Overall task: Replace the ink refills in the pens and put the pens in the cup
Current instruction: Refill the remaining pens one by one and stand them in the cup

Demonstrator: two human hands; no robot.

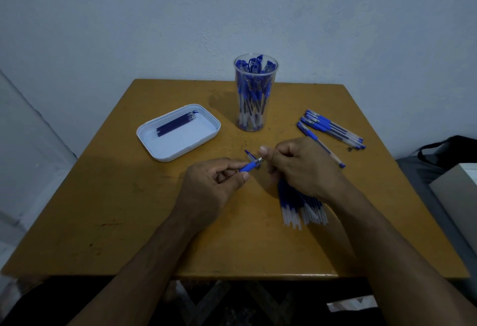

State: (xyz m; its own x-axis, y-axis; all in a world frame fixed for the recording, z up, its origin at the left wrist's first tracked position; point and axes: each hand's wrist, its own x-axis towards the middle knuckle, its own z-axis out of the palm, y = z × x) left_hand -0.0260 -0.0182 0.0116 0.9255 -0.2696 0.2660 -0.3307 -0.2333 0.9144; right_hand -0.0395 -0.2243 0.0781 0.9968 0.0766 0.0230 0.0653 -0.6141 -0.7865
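Over the table (pixel 129 196), the left hand (pixel 206 186) pinches the pen (pixel 249 166); the right hand (pixel 296 163) is curled at its tip (small part hidden). That part could slip and roll away.

We see a worn wooden bench (pixel 154 209) set against a pale blue wall (pixel 129 16). At the far right edge, off the bench, we make out a dark bag (pixel 449 149) and, just in front of it, a grey box (pixel 459 191).
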